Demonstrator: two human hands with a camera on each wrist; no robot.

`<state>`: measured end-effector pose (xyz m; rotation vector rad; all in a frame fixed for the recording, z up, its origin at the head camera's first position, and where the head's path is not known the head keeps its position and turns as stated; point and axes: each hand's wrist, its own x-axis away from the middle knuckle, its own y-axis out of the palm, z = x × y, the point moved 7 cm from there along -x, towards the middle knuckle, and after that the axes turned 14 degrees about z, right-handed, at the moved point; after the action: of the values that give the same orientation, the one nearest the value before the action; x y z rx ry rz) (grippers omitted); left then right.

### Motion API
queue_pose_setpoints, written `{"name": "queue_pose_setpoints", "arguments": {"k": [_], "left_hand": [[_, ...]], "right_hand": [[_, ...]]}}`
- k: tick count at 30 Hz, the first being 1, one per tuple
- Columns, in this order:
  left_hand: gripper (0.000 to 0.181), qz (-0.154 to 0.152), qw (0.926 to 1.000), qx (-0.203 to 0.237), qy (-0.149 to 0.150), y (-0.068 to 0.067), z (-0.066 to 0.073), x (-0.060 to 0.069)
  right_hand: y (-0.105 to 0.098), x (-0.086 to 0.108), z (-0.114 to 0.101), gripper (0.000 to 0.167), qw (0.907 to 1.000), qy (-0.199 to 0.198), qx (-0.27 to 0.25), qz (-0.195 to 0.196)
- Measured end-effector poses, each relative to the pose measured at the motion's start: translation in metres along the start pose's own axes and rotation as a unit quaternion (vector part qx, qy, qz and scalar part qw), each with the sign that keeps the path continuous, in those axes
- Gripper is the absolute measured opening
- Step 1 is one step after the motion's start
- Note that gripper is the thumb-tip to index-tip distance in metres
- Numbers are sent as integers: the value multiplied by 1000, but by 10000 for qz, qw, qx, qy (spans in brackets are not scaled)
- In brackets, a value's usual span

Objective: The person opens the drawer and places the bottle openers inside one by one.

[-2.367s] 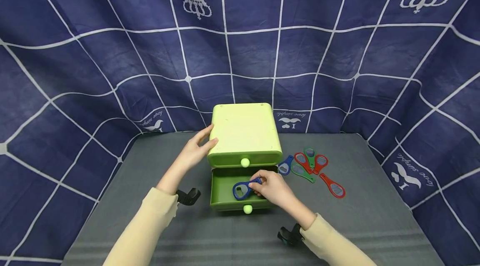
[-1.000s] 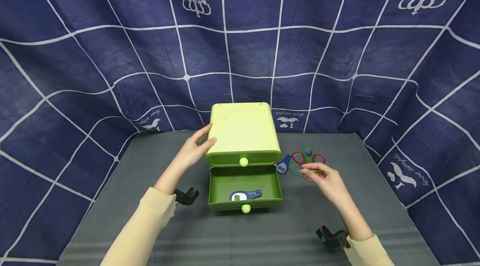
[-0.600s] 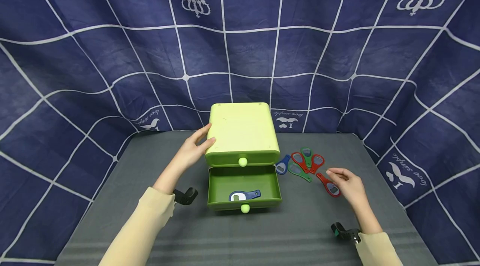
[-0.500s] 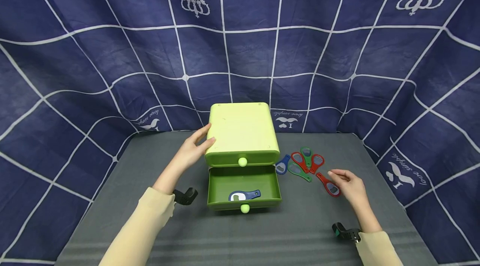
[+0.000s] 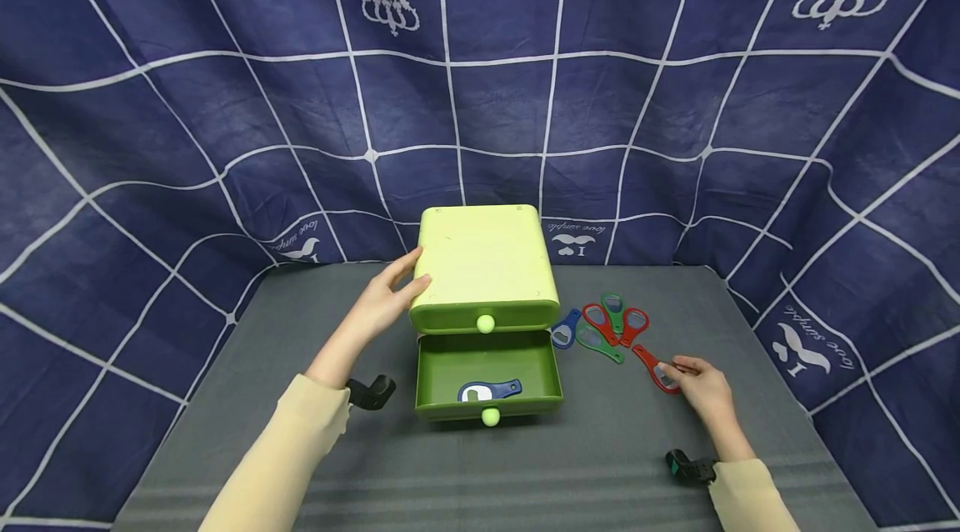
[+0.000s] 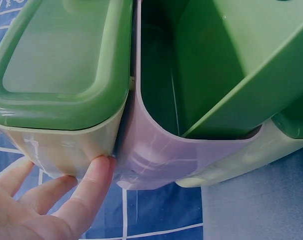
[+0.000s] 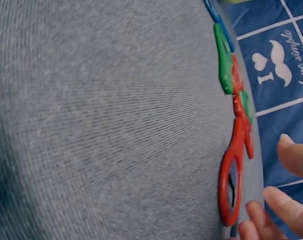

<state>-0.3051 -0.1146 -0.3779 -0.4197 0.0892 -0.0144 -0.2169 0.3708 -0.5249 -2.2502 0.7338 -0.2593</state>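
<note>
My left hand [image 5: 384,298] rests on the left side of a small lime-green drawer cabinet [image 5: 483,253], its thumb and fingers spread against the casing in the left wrist view. The lower drawer [image 5: 487,358] is pulled out. A blue bottle opener [image 5: 504,388] lies flat inside it. To the right, my right hand [image 5: 701,392] is low over the round end of a red bottle opener [image 5: 646,358]. In the right wrist view that red opener lies on the cloth, with the fingertips [image 7: 275,196] close beside it and the thumb apart from them.
Between the cabinet and my right hand lie several more openers: a blue one [image 5: 573,320], a green one [image 5: 612,353], and others in red and green. Grey cloth [image 5: 525,474] covers the table. A blue checked curtain [image 5: 502,107] hangs behind.
My right hand put the blue bottle opener down in the drawer, moved right past the other openers, then lowered to the red bottle opener. My left hand stayed on the cabinet.
</note>
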Motion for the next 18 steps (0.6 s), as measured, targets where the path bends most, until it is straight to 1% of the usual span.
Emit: {"name": "queue_pose_setpoints", "arguments": {"k": [4,6,10,16,18], "left_hand": [[66,-5,10000,15,-7,0,1,0],[66,-6,10000,6,-15,0,1,0],[67,-15,10000,-9,-23,0,1,0],[66,12,10000,34,-27,0,0,0],[65,18,10000,28,-16,0,-1,-1]], "right_hand": [[6,-2,3,64,9995,-16,272,-139],[8,-2,4,64,9994,16,317,-123],[11,-2,6,62,9995,86,307,-1],[14,-1,5,58,9996,-63,257,83],[15,-1,5,56,9996,-50,255,105]]}}
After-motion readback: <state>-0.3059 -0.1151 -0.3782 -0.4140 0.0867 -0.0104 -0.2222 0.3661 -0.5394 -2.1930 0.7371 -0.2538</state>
